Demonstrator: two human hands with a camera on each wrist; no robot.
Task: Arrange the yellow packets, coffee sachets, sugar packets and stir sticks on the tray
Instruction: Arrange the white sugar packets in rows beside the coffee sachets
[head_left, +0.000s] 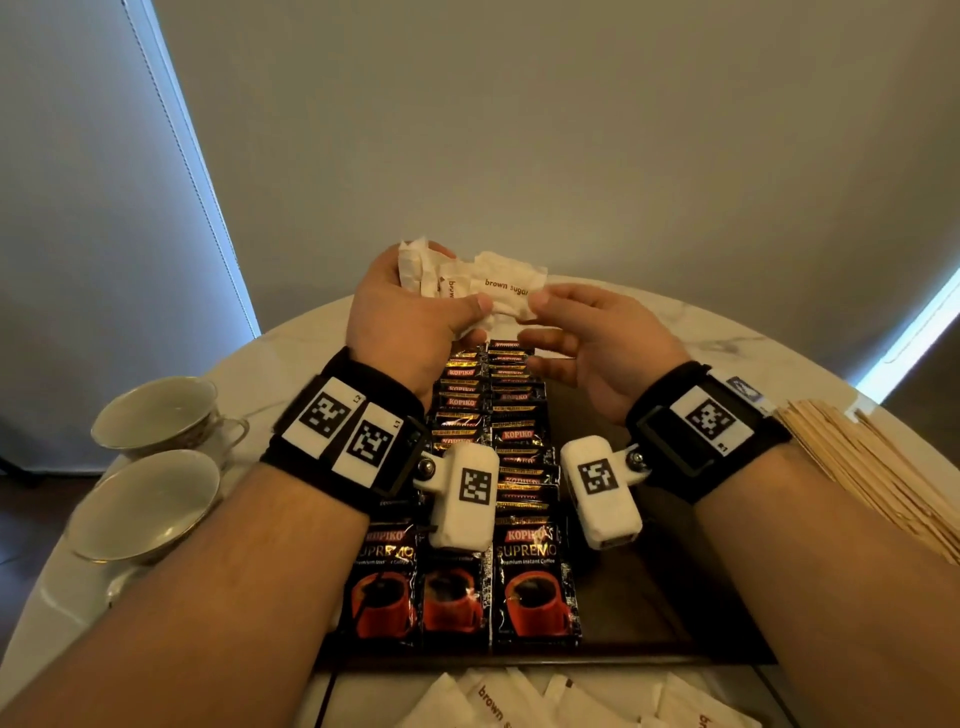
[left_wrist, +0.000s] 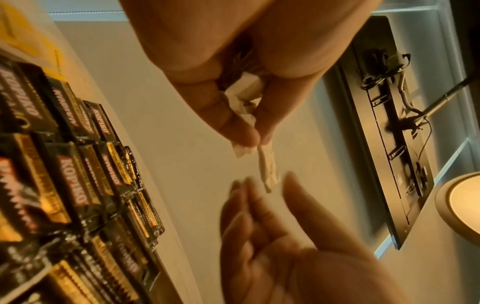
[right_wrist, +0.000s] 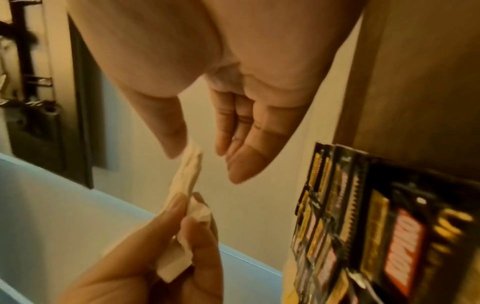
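The sugar step is in hand: the left hand (head_left: 410, 306) grips a bunch of sugar packets (head_left: 467, 278) above the far end of the tray (head_left: 649, 613), where coffee sachets (head_left: 498, 452) already lie in rows. The right hand (head_left: 587, 353) touches the end packet with its thumb, fingers spread (not yet a pinch). Next it likely needs to pinch one free and lay it on the tray's bare right side.
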